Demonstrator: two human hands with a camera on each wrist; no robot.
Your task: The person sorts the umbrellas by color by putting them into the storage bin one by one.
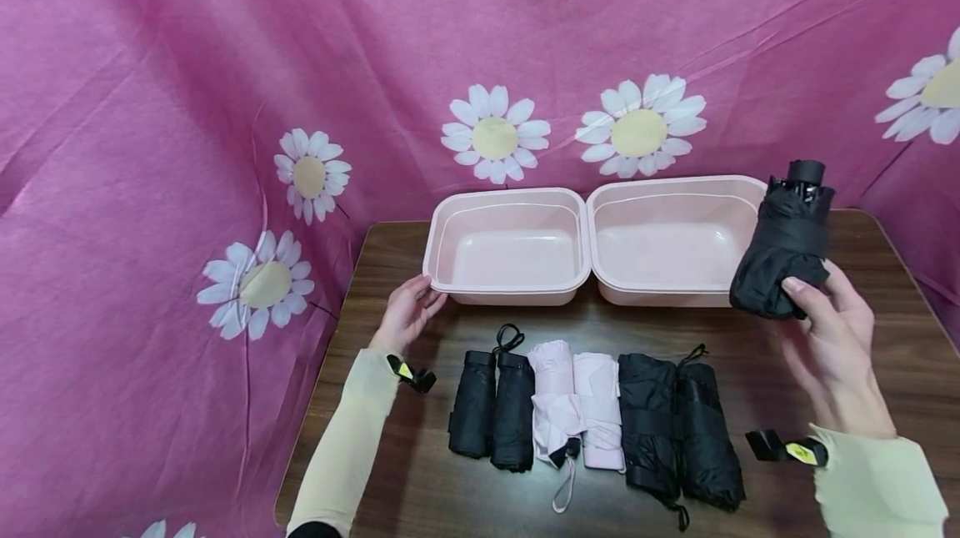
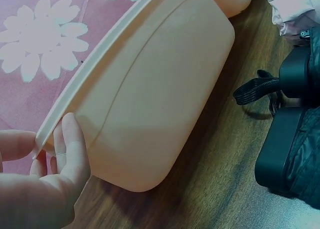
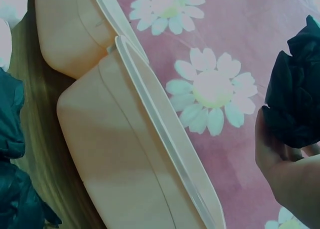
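Observation:
My right hand [image 1: 832,346] holds a folded black umbrella [image 1: 787,242] by its lower end, raised in front of the right pink basin [image 1: 675,238]. The umbrella's dark handle end points up, and in the right wrist view its bunched fabric [image 3: 295,89] sits above my fingers. My left hand [image 1: 408,313] pinches the rim of the left pink basin [image 1: 506,288] at its near left corner, thumb and fingers on either side of the lip in the left wrist view. Inside, both basins show only their bare pink floors.
In a row before the basins lie two slim black umbrellas [image 1: 472,404], two pale pink umbrellas [image 1: 600,413] and two thicker black umbrellas [image 1: 648,421]. The brown wooden table [image 1: 405,455] backs onto a pink cloth [image 1: 390,46] with daisies.

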